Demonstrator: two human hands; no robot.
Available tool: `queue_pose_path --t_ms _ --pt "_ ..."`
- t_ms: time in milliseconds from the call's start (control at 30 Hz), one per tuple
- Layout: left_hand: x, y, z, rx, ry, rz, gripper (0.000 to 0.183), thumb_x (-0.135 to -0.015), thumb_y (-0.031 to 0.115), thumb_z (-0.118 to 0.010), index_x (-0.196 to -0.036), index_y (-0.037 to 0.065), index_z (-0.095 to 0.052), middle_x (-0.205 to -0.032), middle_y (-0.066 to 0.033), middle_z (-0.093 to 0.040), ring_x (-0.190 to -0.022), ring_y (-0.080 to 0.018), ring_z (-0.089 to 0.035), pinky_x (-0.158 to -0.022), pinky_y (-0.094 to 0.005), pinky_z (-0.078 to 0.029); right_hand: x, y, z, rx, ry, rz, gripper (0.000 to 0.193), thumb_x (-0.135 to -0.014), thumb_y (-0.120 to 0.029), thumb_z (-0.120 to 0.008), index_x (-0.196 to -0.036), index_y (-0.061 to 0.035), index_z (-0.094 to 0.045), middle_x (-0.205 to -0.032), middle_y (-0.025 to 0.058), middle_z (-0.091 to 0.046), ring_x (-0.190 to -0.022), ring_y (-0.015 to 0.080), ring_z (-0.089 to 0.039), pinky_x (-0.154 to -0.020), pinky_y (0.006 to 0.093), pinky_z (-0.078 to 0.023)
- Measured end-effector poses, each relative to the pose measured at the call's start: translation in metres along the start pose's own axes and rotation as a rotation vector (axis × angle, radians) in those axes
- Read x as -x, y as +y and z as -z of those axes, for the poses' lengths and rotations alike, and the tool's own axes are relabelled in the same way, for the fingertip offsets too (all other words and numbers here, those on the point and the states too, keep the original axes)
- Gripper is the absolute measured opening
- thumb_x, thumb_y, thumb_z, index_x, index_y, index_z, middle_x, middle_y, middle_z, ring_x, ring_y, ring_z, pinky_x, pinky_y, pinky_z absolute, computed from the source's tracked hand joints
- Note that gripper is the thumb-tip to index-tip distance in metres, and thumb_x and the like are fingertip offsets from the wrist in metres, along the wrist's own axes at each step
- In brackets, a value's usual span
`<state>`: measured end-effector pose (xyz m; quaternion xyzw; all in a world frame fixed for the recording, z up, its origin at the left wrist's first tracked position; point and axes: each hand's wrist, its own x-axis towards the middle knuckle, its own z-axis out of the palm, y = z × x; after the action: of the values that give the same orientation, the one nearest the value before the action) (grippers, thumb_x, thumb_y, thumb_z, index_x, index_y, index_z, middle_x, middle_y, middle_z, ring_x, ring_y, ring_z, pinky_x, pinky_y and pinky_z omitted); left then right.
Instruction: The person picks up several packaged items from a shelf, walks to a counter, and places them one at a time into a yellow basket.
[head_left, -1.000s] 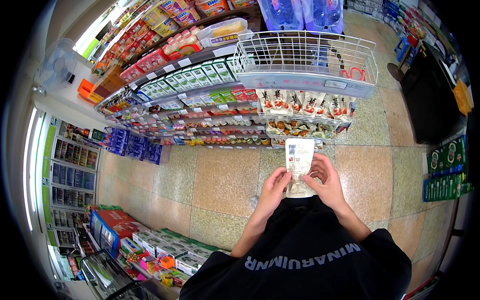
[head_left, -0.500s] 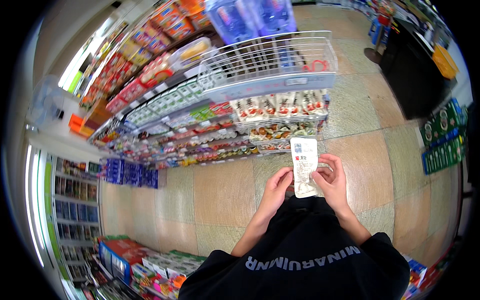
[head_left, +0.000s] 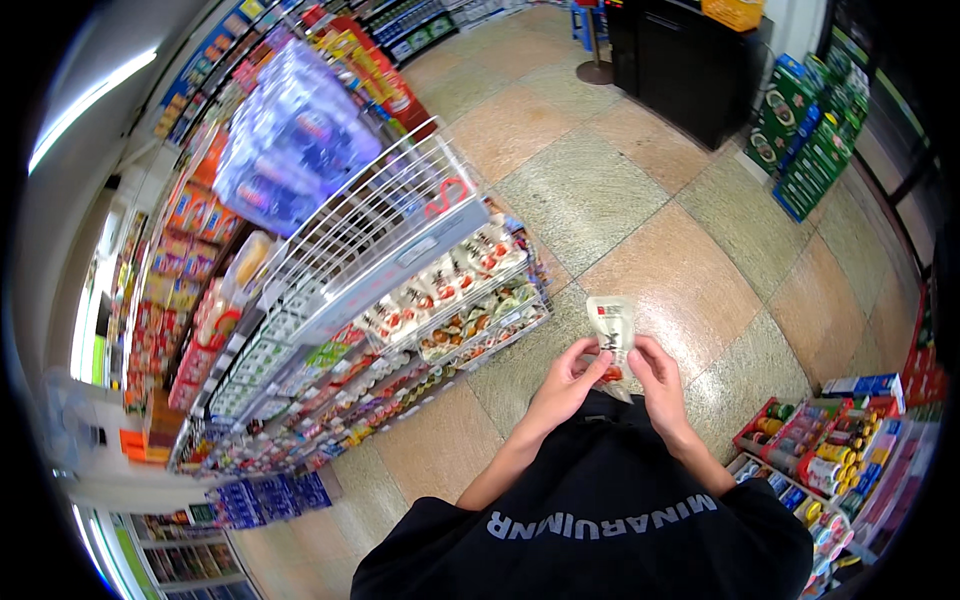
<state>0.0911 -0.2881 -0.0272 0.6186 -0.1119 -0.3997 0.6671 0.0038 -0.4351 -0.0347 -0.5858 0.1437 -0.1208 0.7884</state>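
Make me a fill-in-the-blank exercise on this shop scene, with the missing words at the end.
1. The white packet is held by the left hand and the ____ hand.
2. Apart from its grey lettering, the person's shirt is coloured ____.
3. In the picture, the wire basket lies to the ____ of both hands.
4. The boxes stacked at the upper right are mainly coloured ____.

Missing words: right; black; left; green.

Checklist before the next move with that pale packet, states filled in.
1. Left grip on the packet: ok, thumb over its lower face.
2. Right grip firm: cannot tell; it is at the packet's right edge.
3. Packet apart from the wire basket: ok.
4. Packet face fully visible: not ok, left thumb covers part.
5. Packet seal intact: cannot tell, lower end partly hidden.
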Motion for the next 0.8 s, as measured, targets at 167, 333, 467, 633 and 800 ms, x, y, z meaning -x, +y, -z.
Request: queue_pose_path --t_ms 167,333,467,633,800 --pt "-0.056 0.008 -0.004 -0.067 -0.071 -0.066 0.035 -0.095 0.022 -0.063 -0.121 -0.001 -0.058 -0.105 -0.0058 -0.064 -0.074 -0.0065 -0.059 -0.058 -0.0212 -0.049 -0.025 -0.010 0.020 -0.095 0.162 -0.001 0.030 -0.093 -0.004 -0.060 -0.121 0.0030 -0.052 -0.109 0.0079 -0.062 -0.099 0.0113 -0.058 -0.086 0.0265 -0.048" --pt "-0.124 0.035 -0.014 -0.073 -0.220 0.009 0.023 -0.091 0.015 -0.067 -0.109 0.002 -0.060 -0.099 -0.0024 -0.063 -0.077 -0.0058 -0.061 -0.054 -0.0205 -0.045 -0.076 -0.022 0.050 -0.129 0.279 -0.010 0.031 -0.091 -0.004 -0.063 -0.119 0.0022 -0.050 -0.111 0.0091 -0.062 -0.103 0.0135 -0.058 -0.089 0.0295 -0.048" --pt "-0.188 0.061 -0.024 -0.105 -0.233 0.038 0.023 -0.090 0.016 -0.069 -0.105 0.002 -0.059 -0.099 -0.0022 -0.063 -0.078 -0.0053 -0.062 -0.051 -0.0196 -0.044 -0.128 -0.034 0.080 -0.108 0.275 -0.012 0.034 -0.091 -0.003 -0.064 -0.121 0.0024 -0.049 -0.114 0.0096 -0.060 -0.105 0.0151 -0.058 -0.092 0.0312 -0.048" --pt "-0.277 0.090 -0.036 -0.026 -0.235 -0.052 0.021 -0.091 0.015 -0.068 -0.105 0.002 -0.059 -0.098 -0.0027 -0.064 -0.074 -0.0036 -0.060 -0.049 -0.0179 -0.041 -0.205 -0.073 0.118 -0.044 0.169 0.017 0.042 -0.090 -0.002 -0.065 -0.127 0.0026 -0.045 -0.118 0.0126 -0.059 -0.109 0.0174 -0.059 -0.094 0.0319 -0.048" --pt "-0.355 0.116 -0.069 -0.024 -0.372 -0.050 0.019 -0.092 0.019 -0.067 -0.099 0.004 -0.057 -0.081 -0.0004 -0.064 -0.064 -0.0009 -0.054 -0.046 -0.0165 -0.034 -0.243 -0.103 0.164 0.069 0.260 0.026 0.047 -0.088 -0.001 -0.067 -0.129 0.0014 -0.045 -0.117 0.0133 -0.061 -0.107 0.0174 -0.060 -0.091 0.0316 -0.050"
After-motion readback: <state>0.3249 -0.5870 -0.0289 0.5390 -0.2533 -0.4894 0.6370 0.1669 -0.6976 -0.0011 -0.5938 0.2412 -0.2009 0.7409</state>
